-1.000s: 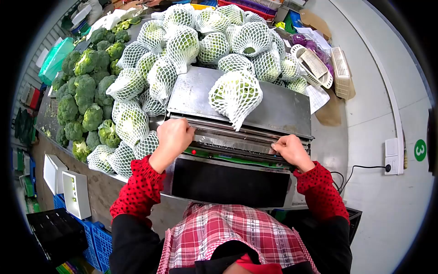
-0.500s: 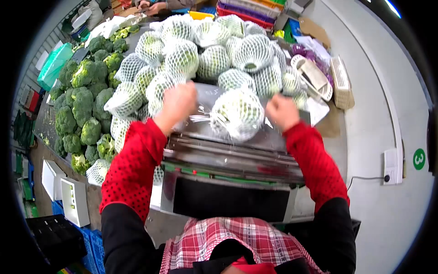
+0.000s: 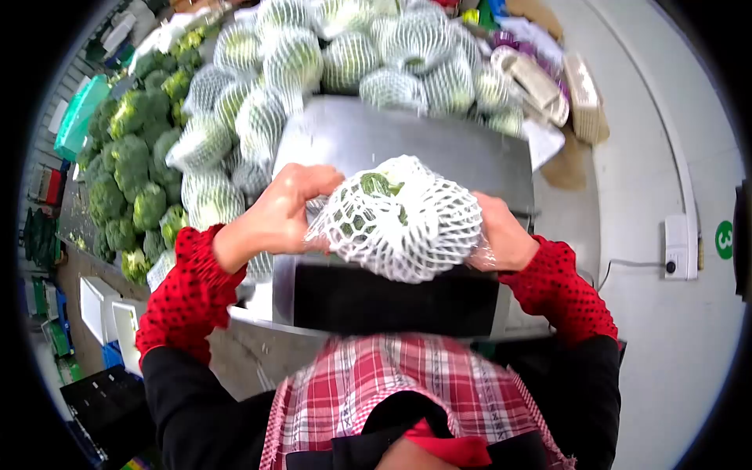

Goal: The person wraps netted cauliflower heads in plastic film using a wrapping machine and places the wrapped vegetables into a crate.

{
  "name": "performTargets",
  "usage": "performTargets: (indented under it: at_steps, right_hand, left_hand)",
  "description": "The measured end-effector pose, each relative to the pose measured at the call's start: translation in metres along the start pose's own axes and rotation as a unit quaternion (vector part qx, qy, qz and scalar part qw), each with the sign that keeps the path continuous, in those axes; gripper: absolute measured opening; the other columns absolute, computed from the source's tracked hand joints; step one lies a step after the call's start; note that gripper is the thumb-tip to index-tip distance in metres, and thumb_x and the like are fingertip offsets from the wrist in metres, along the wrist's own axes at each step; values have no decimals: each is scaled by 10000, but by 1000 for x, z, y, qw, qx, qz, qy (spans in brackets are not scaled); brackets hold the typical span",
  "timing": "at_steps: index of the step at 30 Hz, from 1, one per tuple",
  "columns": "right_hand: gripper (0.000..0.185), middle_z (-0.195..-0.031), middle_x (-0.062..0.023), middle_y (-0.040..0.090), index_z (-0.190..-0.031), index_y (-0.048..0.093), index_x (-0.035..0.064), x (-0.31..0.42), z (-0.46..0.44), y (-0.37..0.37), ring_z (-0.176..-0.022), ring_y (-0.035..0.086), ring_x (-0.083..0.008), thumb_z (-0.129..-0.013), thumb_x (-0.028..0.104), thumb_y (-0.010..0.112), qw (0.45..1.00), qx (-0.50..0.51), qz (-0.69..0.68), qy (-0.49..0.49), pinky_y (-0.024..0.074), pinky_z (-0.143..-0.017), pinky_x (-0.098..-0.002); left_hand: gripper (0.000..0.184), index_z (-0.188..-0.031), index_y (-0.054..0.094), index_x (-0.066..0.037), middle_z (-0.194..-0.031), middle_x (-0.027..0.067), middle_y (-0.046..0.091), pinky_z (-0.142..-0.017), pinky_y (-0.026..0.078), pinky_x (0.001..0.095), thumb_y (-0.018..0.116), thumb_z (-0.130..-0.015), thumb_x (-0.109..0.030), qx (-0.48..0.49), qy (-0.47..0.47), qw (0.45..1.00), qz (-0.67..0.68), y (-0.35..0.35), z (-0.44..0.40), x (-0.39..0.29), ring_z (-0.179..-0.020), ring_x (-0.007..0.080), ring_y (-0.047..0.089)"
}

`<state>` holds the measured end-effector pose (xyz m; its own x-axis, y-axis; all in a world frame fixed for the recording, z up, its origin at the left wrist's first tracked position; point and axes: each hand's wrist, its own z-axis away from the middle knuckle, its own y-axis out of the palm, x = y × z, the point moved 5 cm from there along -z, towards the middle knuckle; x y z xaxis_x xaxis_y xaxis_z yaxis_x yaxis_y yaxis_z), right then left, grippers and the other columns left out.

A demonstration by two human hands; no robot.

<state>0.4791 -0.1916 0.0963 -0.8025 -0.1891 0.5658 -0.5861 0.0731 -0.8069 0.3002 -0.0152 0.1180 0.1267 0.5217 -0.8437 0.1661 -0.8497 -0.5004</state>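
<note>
Over the black panel [image 3: 392, 305], the hands [image 3: 283, 210] grip a netted vegetable [image 3: 401, 223], the right fingertips hidden behind it.

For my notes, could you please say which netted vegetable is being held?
The netted vegetable between the left hand and right hand; the others lie heaped together, unheld.

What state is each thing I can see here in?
Left grip: closed on the netted vegetable's side.
Right grip: closed on its opposite side, partly hidden.
Netted vegetable: held up, in white netting and clear film.
Netted pile: wrapped, heaped beyond the metal top.
Broccoli: loose, without netting, piled.
Metal top: flat, partly hidden.
Plug: in the wall socket.
</note>
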Motion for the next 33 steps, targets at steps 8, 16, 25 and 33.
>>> performTargets:
  at_steps: [8, 16, 25, 33]
  right_hand:
    - [326, -1037, -179, 666, -1191, 555, -66, 44, 147, 117, -943, 653, -223, -1000, 180, 456, 661, -10, -660, 357, 525, -804, -317]
    - [268, -680, -40, 600, -975, 601, -28, 54, 131, 123, -476, 479, -52, -1012, 178, 434, 792, -276, -383, 386, 378, -443, -197]
    - [356, -552, -2, 535, -713, 567, 31, 52, 263, 175, -460, 454, -98, -987, 248, 498, 725, -100, -365, 576, 346, -431, -288]
    - [214, -1042, -80, 662, -1085, 636, 50, 18, 235, 379, -981, 621, -195, -891, 100, 561, 795, -127, -466, 366, 479, -740, -352]
  left_hand:
    - [433, -1104, 618, 98, -987, 121, 682, -831, 474, 273, 631, -880, -272, -102, -368, 797, 468, 131, 146, 51, -901, 162, 628]
    - [127, -889, 613, 8, -902, 71, 643, -713, 471, 239, 525, -957, -52, -328, -253, 882, 225, 146, 177, 20, -772, 100, 574]
    - [317, -652, 573, -86, -530, -38, 473, -382, 283, 248, 602, -916, -259, -305, -602, 717, 174, 189, 296, 62, -437, 57, 389]
    - [194, -1004, 641, -24, -944, 115, 652, -754, 495, 325, 636, -835, -120, -211, -321, 839, 386, 329, 230, 123, -862, 198, 623]
